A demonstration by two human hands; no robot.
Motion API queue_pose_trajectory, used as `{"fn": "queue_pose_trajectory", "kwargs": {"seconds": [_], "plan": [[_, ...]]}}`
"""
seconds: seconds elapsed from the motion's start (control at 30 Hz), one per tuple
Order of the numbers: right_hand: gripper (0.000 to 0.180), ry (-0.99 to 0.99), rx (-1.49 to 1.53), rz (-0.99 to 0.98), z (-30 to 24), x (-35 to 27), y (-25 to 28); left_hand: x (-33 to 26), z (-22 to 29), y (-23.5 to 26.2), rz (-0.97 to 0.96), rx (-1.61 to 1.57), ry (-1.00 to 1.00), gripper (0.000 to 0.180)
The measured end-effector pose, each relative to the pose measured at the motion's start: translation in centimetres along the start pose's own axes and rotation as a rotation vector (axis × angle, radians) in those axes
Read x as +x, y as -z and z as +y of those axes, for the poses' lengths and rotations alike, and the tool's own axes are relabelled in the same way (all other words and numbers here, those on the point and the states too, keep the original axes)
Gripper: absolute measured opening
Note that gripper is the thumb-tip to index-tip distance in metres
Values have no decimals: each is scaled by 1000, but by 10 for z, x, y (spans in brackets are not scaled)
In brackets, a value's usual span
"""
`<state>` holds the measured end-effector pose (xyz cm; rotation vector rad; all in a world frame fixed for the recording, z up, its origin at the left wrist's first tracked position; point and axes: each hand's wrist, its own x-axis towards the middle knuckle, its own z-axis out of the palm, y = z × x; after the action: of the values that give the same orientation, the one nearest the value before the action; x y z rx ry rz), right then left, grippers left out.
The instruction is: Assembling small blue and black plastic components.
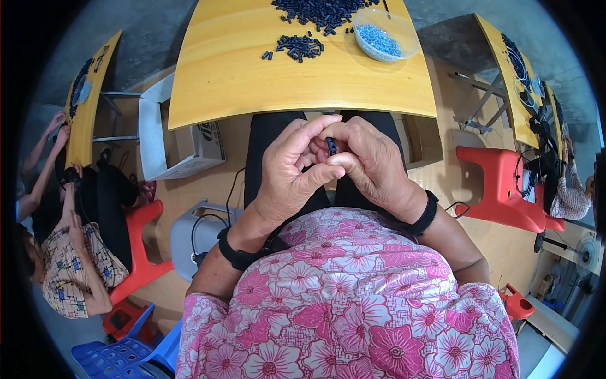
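Observation:
Both my hands meet above my lap, just off the near edge of the table. Between the thumb and forefinger of my right hand (369,155) is pinched a small dark cylindrical piece (331,146). My left hand (295,163) curls beside it, fingers bent and its thumb tip close to the right thumb. Whether the left fingers also grip the piece or something tiny, I cannot make out. On the table (252,88) lie a small pile of similar dark pieces (300,47) and a larger heap (319,11) behind it. A clear round bowl (404,54) holds small light-blue pieces.
An open cardboard box (183,155) stands on the floor under the table's left side. A red stool (502,189) is at the right, a grey stool (196,240) at my left. People sit at other tables on both sides, one on a red chair (142,243).

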<state>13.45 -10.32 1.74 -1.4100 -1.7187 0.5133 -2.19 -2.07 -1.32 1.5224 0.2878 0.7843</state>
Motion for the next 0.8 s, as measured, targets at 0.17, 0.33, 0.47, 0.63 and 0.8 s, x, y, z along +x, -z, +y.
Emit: {"fn": "queue_pose_trajectory", "kwargs": {"seconds": [0.17, 0.33, 0.47, 0.63, 0.8], "plan": [[28, 21, 0, -9, 3, 1, -2, -3, 3, -4, 40, -92, 103, 69], [29, 38, 4, -33, 3, 0, -2, -4, 4, -3, 51, -148, 127, 69], [26, -131, 245, -6, 0, 2, 1, -3, 4, -3, 39, -110, 70, 60], [41, -515, 990, -17, 10, 1, -4, 3, 10, -6, 125, -15, 8, 28], [37, -617, 1256, -90, 16, 2, -6, 5, 7, 2, 152, 148, -50, 22]]}}
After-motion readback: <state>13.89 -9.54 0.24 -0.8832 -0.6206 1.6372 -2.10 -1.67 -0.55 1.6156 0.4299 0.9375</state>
